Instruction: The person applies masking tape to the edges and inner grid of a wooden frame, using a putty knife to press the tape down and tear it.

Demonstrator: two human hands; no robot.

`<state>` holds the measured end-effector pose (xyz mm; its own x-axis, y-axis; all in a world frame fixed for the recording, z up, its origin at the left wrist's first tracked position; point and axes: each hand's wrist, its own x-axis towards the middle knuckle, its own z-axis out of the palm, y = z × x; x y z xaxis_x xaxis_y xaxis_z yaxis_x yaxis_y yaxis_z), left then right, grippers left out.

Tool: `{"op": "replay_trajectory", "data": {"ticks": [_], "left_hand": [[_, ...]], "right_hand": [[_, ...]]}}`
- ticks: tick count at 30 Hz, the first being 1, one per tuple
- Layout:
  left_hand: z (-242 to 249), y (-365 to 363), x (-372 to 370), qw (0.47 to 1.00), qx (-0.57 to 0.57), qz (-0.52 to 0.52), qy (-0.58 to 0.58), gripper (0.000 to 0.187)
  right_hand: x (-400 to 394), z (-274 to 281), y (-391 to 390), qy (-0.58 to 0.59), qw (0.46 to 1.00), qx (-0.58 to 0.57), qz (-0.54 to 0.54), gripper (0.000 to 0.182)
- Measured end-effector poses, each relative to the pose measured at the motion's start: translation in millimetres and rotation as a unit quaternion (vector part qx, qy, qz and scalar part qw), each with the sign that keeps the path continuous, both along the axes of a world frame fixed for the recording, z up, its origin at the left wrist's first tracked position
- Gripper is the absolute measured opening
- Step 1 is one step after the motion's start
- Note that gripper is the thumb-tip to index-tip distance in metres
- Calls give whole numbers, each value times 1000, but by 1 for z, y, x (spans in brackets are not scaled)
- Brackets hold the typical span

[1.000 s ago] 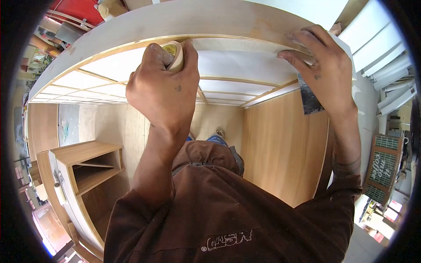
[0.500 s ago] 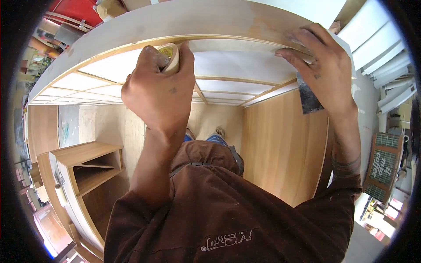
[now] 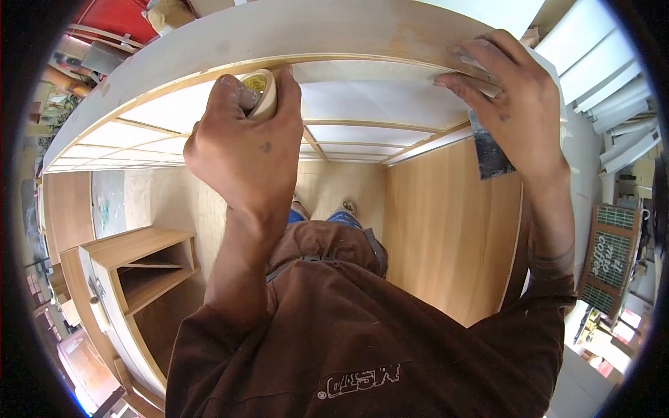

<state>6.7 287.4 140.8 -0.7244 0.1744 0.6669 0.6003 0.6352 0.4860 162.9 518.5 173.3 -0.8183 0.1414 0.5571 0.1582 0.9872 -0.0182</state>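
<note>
My left hand [image 3: 244,153] is closed around a roll of pale tape [image 3: 263,96] with a yellow-green inner core. It presses close against the front edge of a long panel [image 3: 334,31] with a grey-white face. My right hand [image 3: 516,97] grips the same panel farther right, fingers over the top and thumb under the edge. A dark, flat, sheet-like piece [image 3: 492,150] shows below the right palm; its upper part is hidden by the hand. White inset panes [image 3: 387,101] framed by thin wooden strips lie beneath the edge.
A wood-grain side board [image 3: 453,230] stands at right. An open wooden cabinet [image 3: 150,247] is at lower left. My feet [image 3: 348,205] show below the panel. White lengths [image 3: 592,63] are stacked at far right, above a brown-and-green crate [image 3: 606,258].
My left hand and the tape roll have shifted slightly left in view. My right hand keeps nearly the same place on the panel.
</note>
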Motion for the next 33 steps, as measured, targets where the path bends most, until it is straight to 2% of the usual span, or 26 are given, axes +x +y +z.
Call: {"op": "replay_trajectory", "data": {"ticks": [6, 9, 11, 12, 15, 19, 21, 24, 27, 30, 33], "left_hand": [[-1, 1, 1, 1000, 8, 1, 7, 35], [-2, 2, 0, 999, -25, 20, 23, 38], [-5, 1, -2, 999, -29, 34, 27, 37], [-5, 2, -2, 998, -25, 40, 31, 36], [-5, 2, -2, 999, -20, 31, 23, 35], [-2, 2, 0, 999, -29, 30, 12, 34], [-3, 1, -1, 999, -24, 20, 12, 33], [-5, -1, -2, 999, -22, 10, 26, 37], [-2, 0, 0, 1000, -16, 12, -1, 44], [-2, -3, 2, 1000, -3, 12, -18, 50], [-3, -15, 7, 1000, -16, 11, 2, 52]], "right_hand": [[0, 0, -1, 0, 1000, -11, -3, 39], [7, 6, 3, -18, 999, -37, 9, 39], [17, 11, 10, -53, 988, -143, 37, 45], [22, 13, 11, -28, 985, -160, 54, 49], [41, 20, 23, -66, 993, -94, 21, 49], [66, 12, 33, -62, 992, -107, -12, 48], [72, 8, 35, -14, 994, -108, -1, 41], [81, 6, 40, 6, 995, -97, -19, 41], [88, 0, 46, 27, 989, -137, -51, 37], [92, 0, 47, 21, 988, -130, -78, 34], [90, -5, 51, 53, 991, -105, -56, 30]]}}
